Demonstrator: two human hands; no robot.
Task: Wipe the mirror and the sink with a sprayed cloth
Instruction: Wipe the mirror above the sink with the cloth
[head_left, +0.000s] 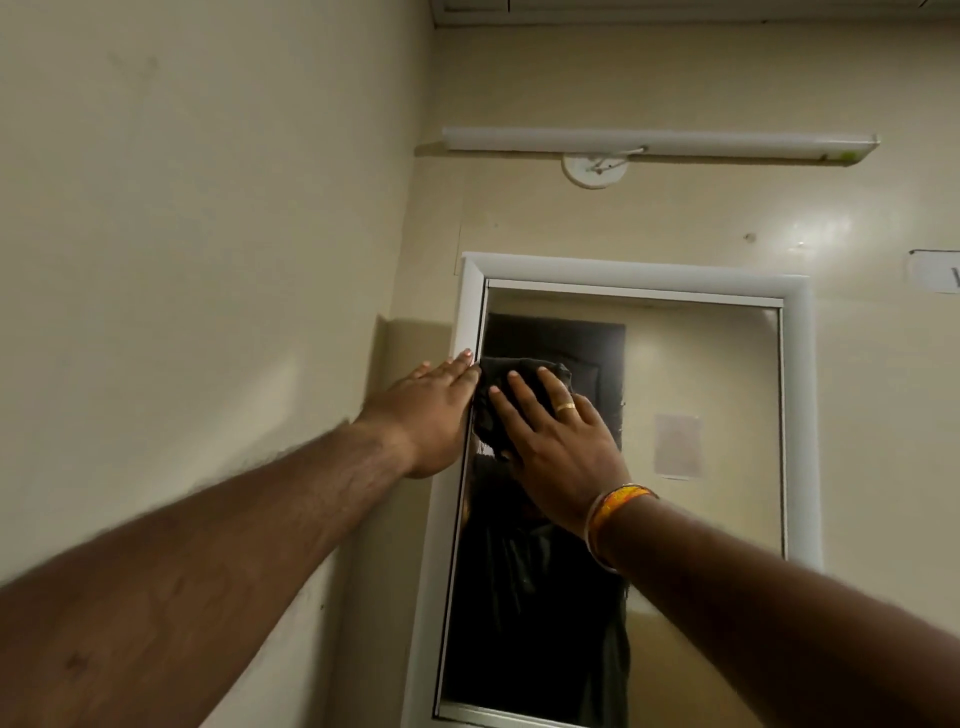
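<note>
a person's right hand (563, 447), fingers spread flat and a gold ring (565, 407) showing, presses a dark cloth (511, 400) against the upper left of a white-framed mirror (701, 395). the left hand (431, 415) lies open and flat on the mirror's left frame, just beside the cloth, perhaps touching its edge. a tube light (660, 145) hangs above.

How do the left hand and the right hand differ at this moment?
The left hand lies flat on the mirror's white frame, bare; the right hand presses a dark cloth against the glass. Only the right hand wears a ring and wristbands. Both have straight fingers.
</note>
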